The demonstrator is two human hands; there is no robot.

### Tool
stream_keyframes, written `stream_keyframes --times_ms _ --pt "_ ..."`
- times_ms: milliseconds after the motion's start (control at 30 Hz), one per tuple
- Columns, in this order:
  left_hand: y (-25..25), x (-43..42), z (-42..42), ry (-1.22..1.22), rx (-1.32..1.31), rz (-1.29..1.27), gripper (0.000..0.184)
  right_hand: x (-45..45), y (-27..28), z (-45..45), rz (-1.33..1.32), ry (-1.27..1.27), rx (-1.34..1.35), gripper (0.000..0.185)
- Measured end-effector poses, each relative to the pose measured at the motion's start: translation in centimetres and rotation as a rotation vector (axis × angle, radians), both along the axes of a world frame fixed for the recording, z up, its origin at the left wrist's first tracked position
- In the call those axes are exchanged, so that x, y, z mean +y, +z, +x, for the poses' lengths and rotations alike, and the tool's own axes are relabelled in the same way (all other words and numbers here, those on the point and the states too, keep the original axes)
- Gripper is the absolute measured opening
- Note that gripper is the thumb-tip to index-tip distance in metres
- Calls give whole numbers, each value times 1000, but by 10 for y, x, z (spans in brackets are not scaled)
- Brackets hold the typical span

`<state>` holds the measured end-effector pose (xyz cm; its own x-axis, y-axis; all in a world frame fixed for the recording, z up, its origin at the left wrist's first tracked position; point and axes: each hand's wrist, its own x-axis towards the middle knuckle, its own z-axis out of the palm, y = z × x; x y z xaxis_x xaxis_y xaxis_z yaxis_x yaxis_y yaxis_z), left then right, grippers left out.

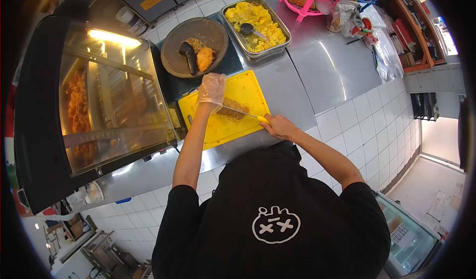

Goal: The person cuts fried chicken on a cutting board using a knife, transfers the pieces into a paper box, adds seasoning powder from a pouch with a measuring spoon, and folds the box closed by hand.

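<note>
A yellow cutting board [216,136] lies on the steel counter, with brown chopped food [235,109] near its middle. My right hand [278,126] is closed round the yellow handle of a knife [263,120], whose blade reaches left across the chopped food. On the board's upper left part, my left hand [212,91], in a clear plastic glove, is near the blade's far end; its fingers are partly hidden and blurred. Just above the board stands a round stone mortar [174,42] holding a black pestle [189,56], an orange-brown fried piece [205,59] and crumbs.
A metal tray [287,37] of yellow food with a dark spoon stands behind the board. The lit glass display case [106,95] borders the left side. Pink basket [312,6] and plastic bags [342,18] sit at the back right. Part of another person [74,6] shows at upper left.
</note>
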<state>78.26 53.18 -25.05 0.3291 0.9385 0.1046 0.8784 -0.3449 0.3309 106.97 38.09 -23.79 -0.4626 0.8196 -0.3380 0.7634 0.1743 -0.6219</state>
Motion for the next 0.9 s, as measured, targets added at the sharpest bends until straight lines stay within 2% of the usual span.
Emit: stream_keyframes --times_ms 33,133,167,267,300,433,633,733,767,867,900 --pt "5 -3 5 125 -146 -21 44 -2 -1 0 6 -4 -10 45" --pt "-12 4 2 52 -217 150 41 -4 0 -2 -3 -7 -19 45" --pt "-15 2 -2 -21 -121 108 37 -3 0 -2 -10 -7 -19 46" --pt "-23 -5 -8 21 -205 144 33 -2 -1 -3 6 21 -74 46" --pt "-26 -9 -7 96 -238 54 30 -5 -3 -5 3 19 -62 46" --pt "-32 -8 -5 59 -210 81 33 -2 -2 -9 -60 2 -90 47" --pt "-44 -2 -9 127 -283 6 39 8 9 -9 -136 23 -101 48" --pt "-45 -5 -9 161 -312 -59 33 4 7 -12 -92 19 -114 47" --pt "-45 -8 -13 92 -371 -13 37 0 5 -11 -80 16 -122 47" --pt "-45 -12 -12 253 -610 -165 39 2 10 -10 -92 48 -123 47" --pt "-45 -14 -16 202 -472 -52 39 1 13 -12 -94 46 -127 47"
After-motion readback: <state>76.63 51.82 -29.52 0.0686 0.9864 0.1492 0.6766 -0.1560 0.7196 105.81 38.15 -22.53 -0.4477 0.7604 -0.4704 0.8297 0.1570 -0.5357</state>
